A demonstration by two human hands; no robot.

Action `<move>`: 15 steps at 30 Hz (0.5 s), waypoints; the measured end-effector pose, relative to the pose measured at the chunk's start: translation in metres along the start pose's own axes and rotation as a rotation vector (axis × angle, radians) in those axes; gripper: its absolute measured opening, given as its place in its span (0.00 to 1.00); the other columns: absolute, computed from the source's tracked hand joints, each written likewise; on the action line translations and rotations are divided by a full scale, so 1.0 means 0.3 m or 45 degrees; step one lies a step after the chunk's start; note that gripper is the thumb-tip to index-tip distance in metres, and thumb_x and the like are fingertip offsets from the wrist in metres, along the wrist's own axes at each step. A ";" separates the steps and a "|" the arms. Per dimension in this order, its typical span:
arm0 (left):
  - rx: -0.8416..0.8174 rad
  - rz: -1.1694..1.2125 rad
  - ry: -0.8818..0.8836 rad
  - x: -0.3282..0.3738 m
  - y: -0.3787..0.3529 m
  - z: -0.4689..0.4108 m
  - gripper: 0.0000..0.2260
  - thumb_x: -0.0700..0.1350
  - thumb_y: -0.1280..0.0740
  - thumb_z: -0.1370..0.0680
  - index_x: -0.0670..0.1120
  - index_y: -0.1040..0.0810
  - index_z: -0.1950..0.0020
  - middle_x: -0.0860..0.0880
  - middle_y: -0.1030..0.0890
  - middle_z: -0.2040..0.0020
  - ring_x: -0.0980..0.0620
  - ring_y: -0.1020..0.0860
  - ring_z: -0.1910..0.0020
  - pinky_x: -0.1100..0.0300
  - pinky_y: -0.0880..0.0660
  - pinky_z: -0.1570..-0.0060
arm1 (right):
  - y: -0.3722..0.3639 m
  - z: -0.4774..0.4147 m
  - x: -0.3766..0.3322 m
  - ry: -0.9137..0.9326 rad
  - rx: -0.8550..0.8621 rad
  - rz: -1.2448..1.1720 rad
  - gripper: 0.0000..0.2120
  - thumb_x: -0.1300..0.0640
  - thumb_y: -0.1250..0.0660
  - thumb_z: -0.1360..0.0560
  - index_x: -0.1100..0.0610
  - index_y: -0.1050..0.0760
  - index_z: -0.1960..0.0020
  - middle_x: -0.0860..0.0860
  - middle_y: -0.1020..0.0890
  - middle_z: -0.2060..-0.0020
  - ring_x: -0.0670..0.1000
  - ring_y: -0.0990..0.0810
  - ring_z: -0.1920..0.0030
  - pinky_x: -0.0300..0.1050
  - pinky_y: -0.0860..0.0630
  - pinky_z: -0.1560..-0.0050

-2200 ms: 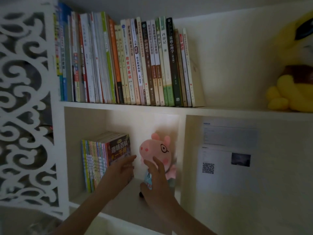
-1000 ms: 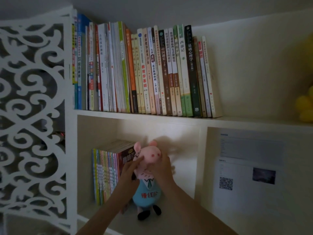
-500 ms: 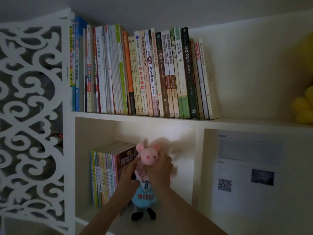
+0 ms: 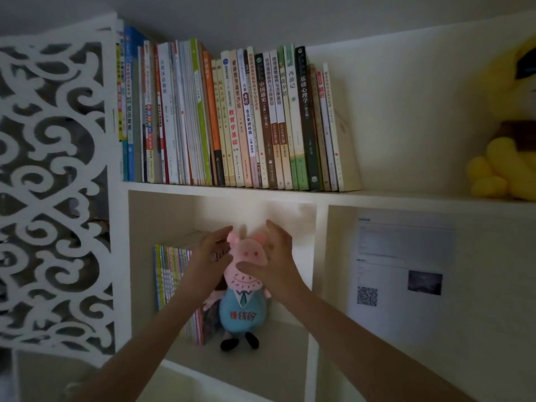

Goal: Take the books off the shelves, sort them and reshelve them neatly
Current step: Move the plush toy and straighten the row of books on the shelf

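A long row of upright books [image 4: 232, 117] fills the left part of the upper shelf [image 4: 406, 197]. In the cubby below, a short row of thin colourful books [image 4: 169, 285] stands at the left. A pink pig plush [image 4: 243, 306] in a blue outfit stands upright against that row. My left hand [image 4: 211, 259] lies with fingers stretched over the top of the outermost book and touches the left side of the plush's head. My right hand [image 4: 278, 256] cups the head from the right, thumb across the chin and fingers behind.
A yellow plush [image 4: 507, 146] sits at the far right of the upper shelf. A paper sheet with a QR code [image 4: 400, 274] is stuck on the cabinet panel to the right. A white lattice panel [image 4: 55, 198] borders the shelves on the left.
The pig plush was lifted, turned to face out and stood against the lower books. Both hands have moved up to its head and their fingers have spread.
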State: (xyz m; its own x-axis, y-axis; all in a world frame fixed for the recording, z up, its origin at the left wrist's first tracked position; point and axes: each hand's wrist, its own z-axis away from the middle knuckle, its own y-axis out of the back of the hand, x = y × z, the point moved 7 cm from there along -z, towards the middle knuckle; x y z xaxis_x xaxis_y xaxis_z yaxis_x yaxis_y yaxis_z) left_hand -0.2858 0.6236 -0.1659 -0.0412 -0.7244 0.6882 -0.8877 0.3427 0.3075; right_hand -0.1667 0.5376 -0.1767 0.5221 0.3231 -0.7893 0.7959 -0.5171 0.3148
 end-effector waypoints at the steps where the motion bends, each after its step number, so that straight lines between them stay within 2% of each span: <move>1: 0.005 0.021 -0.010 0.033 0.020 0.017 0.21 0.36 0.35 0.23 0.50 0.29 0.33 0.50 0.25 0.36 0.56 0.25 0.41 0.56 0.25 0.43 | 0.008 0.040 -0.028 -0.037 -0.056 -0.007 0.43 0.56 0.23 0.32 0.36 0.47 0.29 0.26 0.37 0.46 0.24 0.29 0.51 0.20 0.29 0.63; 3: 0.017 0.044 -0.044 0.102 0.056 0.057 0.20 0.34 0.36 0.24 0.55 0.27 0.37 0.51 0.22 0.40 0.61 0.23 0.44 0.56 0.24 0.43 | 0.050 0.116 -0.109 -0.072 -0.024 -0.040 0.43 0.59 0.24 0.31 0.38 0.46 0.28 0.33 0.34 0.43 0.33 0.27 0.51 0.25 0.26 0.64; 5: -0.016 0.062 -0.146 0.209 0.074 0.094 0.19 0.34 0.36 0.24 0.57 0.26 0.41 0.55 0.21 0.43 0.64 0.22 0.48 0.65 0.23 0.48 | 0.112 0.193 -0.220 -0.028 -0.024 -0.070 0.41 0.61 0.25 0.31 0.43 0.44 0.27 0.39 0.32 0.39 0.35 0.28 0.48 0.27 0.24 0.61; 7: -0.050 0.085 -0.264 0.342 0.076 0.125 0.18 0.36 0.35 0.24 0.57 0.26 0.41 0.57 0.22 0.41 0.63 0.22 0.47 0.71 0.25 0.51 | 0.187 0.255 -0.329 0.045 0.000 0.022 0.40 0.57 0.25 0.32 0.43 0.42 0.27 0.41 0.32 0.36 0.39 0.28 0.42 0.30 0.23 0.58; 10: -0.063 0.122 -0.449 0.552 0.056 0.164 0.18 0.38 0.33 0.25 0.56 0.26 0.40 0.59 0.24 0.40 0.62 0.22 0.45 0.70 0.25 0.49 | 0.310 0.334 -0.498 0.187 0.106 0.107 0.41 0.54 0.25 0.35 0.42 0.40 0.27 0.40 0.30 0.35 0.41 0.26 0.39 0.32 0.23 0.51; 15: -0.084 0.113 -0.757 0.810 -0.039 0.224 0.19 0.41 0.30 0.26 0.54 0.27 0.37 0.54 0.25 0.40 0.57 0.23 0.42 0.64 0.25 0.44 | 0.463 0.491 -0.688 0.405 0.248 0.293 0.42 0.47 0.26 0.38 0.42 0.39 0.28 0.40 0.29 0.34 0.38 0.26 0.38 0.41 0.25 0.39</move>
State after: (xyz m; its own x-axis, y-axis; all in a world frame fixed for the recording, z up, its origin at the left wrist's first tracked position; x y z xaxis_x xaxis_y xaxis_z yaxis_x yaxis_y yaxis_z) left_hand -0.3164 0.4034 -0.0464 -0.3802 -0.8950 0.2334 -0.8395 0.4398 0.3191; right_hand -0.2090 0.2824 -0.0476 0.7716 0.3942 -0.4993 0.5912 -0.7340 0.3341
